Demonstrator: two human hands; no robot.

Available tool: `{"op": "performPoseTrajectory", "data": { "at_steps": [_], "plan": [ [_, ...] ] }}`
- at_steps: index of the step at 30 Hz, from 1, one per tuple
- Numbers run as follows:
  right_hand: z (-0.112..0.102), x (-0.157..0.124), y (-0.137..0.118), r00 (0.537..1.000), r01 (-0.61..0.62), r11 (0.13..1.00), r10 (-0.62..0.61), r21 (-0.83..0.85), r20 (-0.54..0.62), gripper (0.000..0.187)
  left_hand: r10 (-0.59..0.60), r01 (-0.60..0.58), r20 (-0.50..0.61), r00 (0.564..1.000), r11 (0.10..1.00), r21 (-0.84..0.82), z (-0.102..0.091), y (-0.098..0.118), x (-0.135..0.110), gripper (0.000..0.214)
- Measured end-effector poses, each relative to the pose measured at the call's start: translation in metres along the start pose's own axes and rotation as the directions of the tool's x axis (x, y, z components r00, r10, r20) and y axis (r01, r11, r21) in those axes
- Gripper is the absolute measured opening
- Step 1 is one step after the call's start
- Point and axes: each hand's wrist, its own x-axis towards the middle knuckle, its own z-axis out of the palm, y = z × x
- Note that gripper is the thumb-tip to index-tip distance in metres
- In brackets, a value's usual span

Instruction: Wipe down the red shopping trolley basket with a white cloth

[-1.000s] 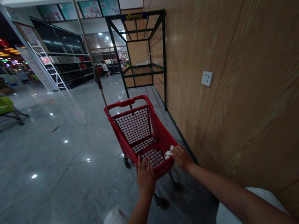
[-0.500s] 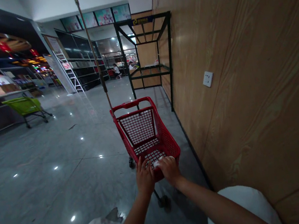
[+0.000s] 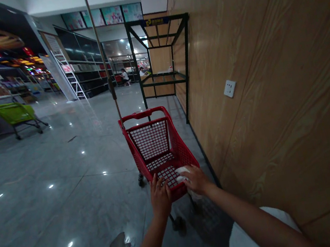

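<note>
In front of my knees stands a small red plastic shopping cart [image 3: 181, 148] with lattice walls and a handle at its far end. My left hand [image 3: 160, 196] is closed over the near rim, fingers hooked over the edge toward the basket. At the near right corner, my right hand [image 3: 197, 181] presses a white cloth [image 3: 181, 171] against the rim. Part of the cloth shows beyond the fingers; the rest is hidden under the hand. A thin pole [image 3: 99, 45] rises from the left end of the cart's handle.
A wood-panelled wall [image 3: 260, 102] with a socket [image 3: 229, 88] runs close on the right. Behind the cart stands a dark metal rack frame [image 3: 187, 68]. A green cart [image 3: 13, 114] is at the left, a white ladder [image 3: 70, 78] farther back. A person [image 3: 125, 77] crouches in the distance.
My right hand has slid right along the rim to the corner with the white cloth, its fingers less bunched. My left hand stays on the rim. The view has turned slightly right.
</note>
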Motion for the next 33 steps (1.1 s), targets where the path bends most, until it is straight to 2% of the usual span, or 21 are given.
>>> {"op": "performPoseTrajectory", "data": {
  "at_steps": [3,6,8,10,13,15,17,20,22,24,26,28,31,33],
  "plan": [
    [0.009,0.005,-0.036,0.998,0.01,1.0,-0.009,-0.013,0.061,0.032,-0.011,0.011,0.014,1.0,1.0,0.002,-0.001,-0.001,0.001,0.033],
    [0.013,0.011,-0.05,0.982,0.134,0.991,-0.131,-0.013,0.134,0.039,0.03,-0.031,0.062,0.998,0.999,0.015,-0.007,-0.011,0.001,0.032],
    [0.009,0.013,-0.036,0.956,0.224,0.974,-0.218,-0.009,0.196,0.04,0.076,-0.078,0.096,0.992,0.997,0.018,-0.012,-0.019,0.001,0.033],
    [0.001,0.012,-0.007,0.943,0.251,0.968,-0.238,-0.025,0.234,0.041,0.109,-0.11,0.114,0.988,0.994,0.006,-0.017,-0.025,0.002,0.033],
    [-0.011,0.005,0.036,0.962,0.207,0.977,-0.194,-0.049,0.193,0.04,0.085,-0.083,0.089,0.992,0.996,-0.031,-0.019,-0.023,0.003,0.033],
    [-0.014,-0.001,0.044,0.967,0.214,0.977,-0.209,-0.018,0.144,0.043,0.038,-0.035,0.057,0.998,0.998,-0.057,-0.016,-0.016,0.004,0.033],
    [-0.012,-0.004,0.031,0.97,0.215,0.977,-0.215,0.015,0.114,0.049,0.004,-0.001,0.038,0.999,0.997,-0.081,-0.011,-0.008,0.005,0.034],
    [0.003,0.0,-0.013,0.984,0.147,0.989,-0.15,0.033,0.097,0.056,0.005,0.0,0.044,0.999,0.995,-0.101,-0.005,-0.002,0.006,0.036],
    [0.013,0.005,-0.038,0.991,0.1,0.994,-0.104,0.049,0.08,0.061,0.024,-0.019,0.056,0.998,0.995,-0.096,-0.004,-0.005,0.006,0.037],
    [0.017,0.01,-0.045,0.985,0.125,0.989,-0.133,0.075,0.107,0.057,0.048,-0.043,0.068,0.997,0.996,-0.078,-0.006,-0.012,0.005,0.037],
    [0.012,0.013,-0.03,0.964,0.198,0.977,-0.209,0.08,0.162,0.047,0.073,-0.068,0.08,0.994,0.996,-0.056,-0.011,-0.019,0.004,0.035],
    [0.002,0.012,0.001,0.946,0.257,0.965,-0.262,0.052,0.189,0.039,0.082,-0.078,0.089,0.993,0.996,-0.037,-0.015,-0.023,0.003,0.033],
    [-0.012,0.004,0.043,0.965,0.228,0.974,-0.225,-0.009,0.137,0.037,0.054,-0.051,0.08,0.995,0.998,-0.037,-0.015,-0.02,0.003,0.032],
    [-0.015,-0.001,0.052,0.978,0.17,0.985,-0.165,-0.024,0.126,0.034,0.019,-0.016,0.07,0.997,0.999,-0.046,-0.011,-0.013,0.003,0.033]
  ]
}}
